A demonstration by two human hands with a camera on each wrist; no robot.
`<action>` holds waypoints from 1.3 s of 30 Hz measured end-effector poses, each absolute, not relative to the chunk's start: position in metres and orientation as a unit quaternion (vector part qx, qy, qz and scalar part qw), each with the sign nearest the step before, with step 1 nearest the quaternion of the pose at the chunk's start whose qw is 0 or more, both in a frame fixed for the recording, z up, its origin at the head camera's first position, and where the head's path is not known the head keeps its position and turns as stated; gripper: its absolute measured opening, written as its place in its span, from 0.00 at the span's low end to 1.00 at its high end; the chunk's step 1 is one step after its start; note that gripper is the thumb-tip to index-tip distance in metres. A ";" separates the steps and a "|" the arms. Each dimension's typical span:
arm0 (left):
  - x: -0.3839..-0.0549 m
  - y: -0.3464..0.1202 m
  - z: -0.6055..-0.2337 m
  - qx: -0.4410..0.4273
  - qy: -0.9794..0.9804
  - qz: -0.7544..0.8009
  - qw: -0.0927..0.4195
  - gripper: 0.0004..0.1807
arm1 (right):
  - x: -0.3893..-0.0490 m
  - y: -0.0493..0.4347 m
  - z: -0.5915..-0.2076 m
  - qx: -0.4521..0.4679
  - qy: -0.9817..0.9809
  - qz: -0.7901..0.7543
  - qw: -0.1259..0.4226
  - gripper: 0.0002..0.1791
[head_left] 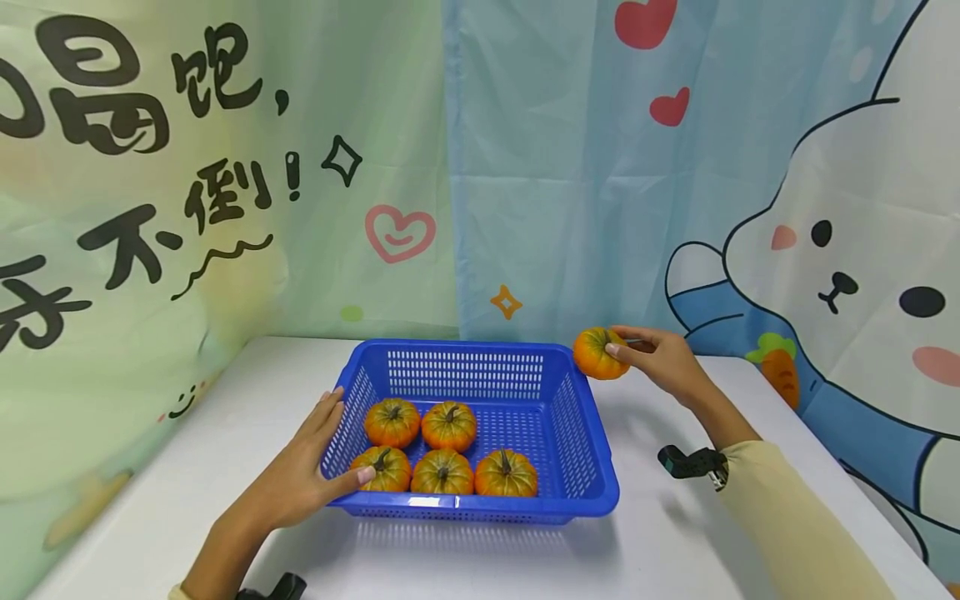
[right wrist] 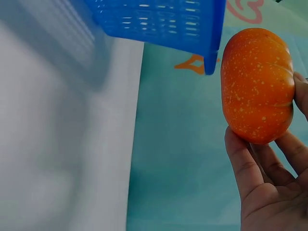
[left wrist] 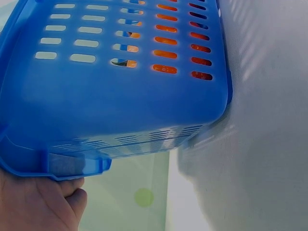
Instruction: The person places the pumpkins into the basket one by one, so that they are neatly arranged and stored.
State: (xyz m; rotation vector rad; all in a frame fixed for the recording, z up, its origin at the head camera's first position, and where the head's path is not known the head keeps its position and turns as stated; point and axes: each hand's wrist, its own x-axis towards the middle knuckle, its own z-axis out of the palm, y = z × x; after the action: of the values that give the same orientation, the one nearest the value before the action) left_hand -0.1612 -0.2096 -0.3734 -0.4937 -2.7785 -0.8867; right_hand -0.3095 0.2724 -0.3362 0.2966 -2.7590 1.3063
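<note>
A blue plastic basket (head_left: 487, 505) with slotted walls stands on the table and holds several small orange-green pumpkins (head_left: 448, 427). My left hand (head_left: 303, 471) holds the basket's near left corner, thumb over the rim and fingers along the left side. From the left wrist, part of that hand (left wrist: 41, 202) shows beneath the rim; the thumb is hidden. Just outside the basket's far right corner, my right hand (head_left: 660, 358) pinches another pumpkin (head_left: 597, 353) between thumb and fingers, at about rim height. The right wrist view shows this pumpkin's speckled orange underside (right wrist: 257, 86).
The basket rests on a white table (head_left: 645, 533). Behind it hangs a printed curtain (head_left: 525, 208) with hearts, lettering and a cartoon rabbit. The pumpkins inside sit toward the left and front; bare basket floor (head_left: 513, 425) shows at the right and back.
</note>
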 end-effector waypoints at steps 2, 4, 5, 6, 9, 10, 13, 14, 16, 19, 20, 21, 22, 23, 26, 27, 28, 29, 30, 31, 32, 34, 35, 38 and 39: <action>-0.161 -0.210 -0.373 -0.166 -0.936 -0.298 0.091 0.53 | -0.311 0.268 -0.333 0.103 -0.898 0.426 0.035 0.39; -0.161 -0.209 -0.373 -0.165 -0.936 -0.298 0.090 0.53 | -0.311 0.263 -0.329 0.112 -0.896 0.429 0.033 0.38; -0.161 -0.209 -0.373 -0.165 -0.936 -0.298 0.089 0.53 | -0.311 0.261 -0.328 0.119 -0.895 0.429 0.031 0.38; -0.161 -0.209 -0.372 -0.164 -0.936 -0.297 0.089 0.53 | -0.311 0.257 -0.327 0.125 -0.894 0.430 0.029 0.37; -0.161 -0.209 -0.372 -0.164 -0.936 -0.298 0.089 0.54 | -0.309 0.249 -0.323 0.147 -0.891 0.429 0.020 0.36; -0.161 -0.209 -0.372 -0.165 -0.936 -0.298 0.090 0.54 | -0.308 0.247 -0.322 0.154 -0.890 0.429 0.018 0.35; -0.161 -0.209 -0.373 -0.166 -0.935 -0.299 0.091 0.53 | -0.307 0.241 -0.320 0.168 -0.888 0.428 0.015 0.34; -0.161 -0.209 -0.373 -0.166 -0.935 -0.299 0.092 0.53 | -0.306 0.239 -0.319 0.170 -0.887 0.428 0.015 0.33; -0.161 -0.209 -0.373 -0.167 -0.935 -0.299 0.092 0.53 | -0.306 0.236 -0.317 0.173 -0.887 0.429 0.013 0.33; -0.161 -0.209 -0.373 -0.166 -0.936 -0.297 0.091 0.53 | -0.305 0.231 -0.315 0.180 -0.887 0.426 0.008 0.33; -0.161 -0.209 -0.373 -0.165 -0.936 -0.296 0.090 0.53 | -0.305 0.230 -0.314 0.183 -0.886 0.426 0.008 0.33; -0.161 -0.209 -0.373 -0.164 -0.937 -0.295 0.090 0.53 | -0.305 0.228 -0.313 0.188 -0.886 0.424 0.007 0.32; -0.161 -0.209 -0.373 -0.164 -0.937 -0.294 0.090 0.53 | -0.305 0.226 -0.313 0.192 -0.886 0.422 0.008 0.32; -0.161 -0.209 -0.373 -0.163 -0.938 -0.294 0.090 0.53 | -0.306 0.224 -0.313 0.197 -0.886 0.420 0.009 0.31; -0.161 -0.209 -0.373 -0.165 -0.937 -0.294 0.091 0.53 | -0.307 0.219 -0.313 0.214 -0.883 0.417 0.009 0.30; -0.161 -0.209 -0.373 -0.166 -0.937 -0.295 0.092 0.53 | -0.307 0.217 -0.313 0.218 -0.884 0.414 0.009 0.30; -0.161 -0.209 -0.373 -0.167 -0.936 -0.295 0.093 0.53 | -0.307 0.216 -0.313 0.223 -0.882 0.414 0.008 0.30; -0.161 -0.210 -0.373 -0.168 -0.936 -0.296 0.094 0.53 | -0.307 0.214 -0.313 0.225 -0.882 0.414 0.007 0.29; -0.161 -0.210 -0.373 -0.169 -0.935 -0.296 0.094 0.53 | -0.307 0.212 -0.312 0.228 -0.882 0.414 0.006 0.29; -0.161 -0.210 -0.373 -0.171 -0.935 -0.296 0.095 0.53 | -0.306 0.211 -0.312 0.230 -0.881 0.413 0.006 0.29; -0.161 -0.210 -0.373 -0.171 -0.935 -0.296 0.095 0.53 | -0.306 0.209 -0.311 0.232 -0.881 0.411 0.005 0.29; -0.161 -0.210 -0.373 -0.171 -0.935 -0.296 0.095 0.53 | -0.305 0.206 -0.310 0.236 -0.880 0.412 0.001 0.28; -0.161 -0.210 -0.373 -0.171 -0.935 -0.297 0.094 0.53 | -0.305 0.205 -0.309 0.238 -0.880 0.411 0.000 0.28; -0.161 -0.210 -0.373 -0.170 -0.934 -0.299 0.092 0.53 | -0.305 0.200 -0.308 0.247 -0.878 0.409 -0.006 0.28; -0.161 -0.210 -0.374 -0.170 -0.934 -0.300 0.092 0.53 | -0.305 0.199 -0.307 0.250 -0.877 0.410 -0.009 0.28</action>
State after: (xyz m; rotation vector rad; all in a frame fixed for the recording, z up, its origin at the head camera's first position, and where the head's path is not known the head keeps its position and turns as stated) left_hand -0.1614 -0.2098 -0.3735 -0.5049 -2.7740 -0.8899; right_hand -0.3046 0.1988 -0.3071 0.7893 -2.7716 1.2952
